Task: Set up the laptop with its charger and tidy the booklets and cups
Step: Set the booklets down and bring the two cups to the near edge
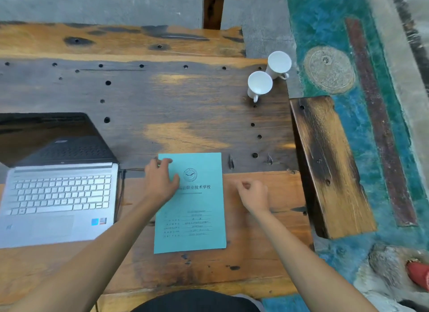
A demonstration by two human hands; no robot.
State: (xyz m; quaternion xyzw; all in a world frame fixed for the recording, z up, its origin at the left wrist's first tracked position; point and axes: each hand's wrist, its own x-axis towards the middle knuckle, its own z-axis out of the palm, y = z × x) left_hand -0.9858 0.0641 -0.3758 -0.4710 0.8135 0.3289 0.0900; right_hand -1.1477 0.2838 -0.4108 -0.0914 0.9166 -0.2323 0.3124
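Observation:
A teal booklet (199, 221) with printed characters lies flat on the wooden table, in front of me. My left hand (160, 181) rests on its upper left corner, fingers spread over the cover. Just right of the booklet's edge, my right hand (253, 195) hovers with fingers curled and nothing in it. The silver laptop (58, 195) stands open at the left, screen dark. A dark cable (121, 191) runs along the laptop's right side. Two white cups (260, 83) (279, 63) stand side by side at the far right of the table.
The table (176, 116) is dark planks with many small holes. A wooden bench (329, 163) sits off the right edge, over a teal painted floor. A red shoe (419, 274) shows at the lower right.

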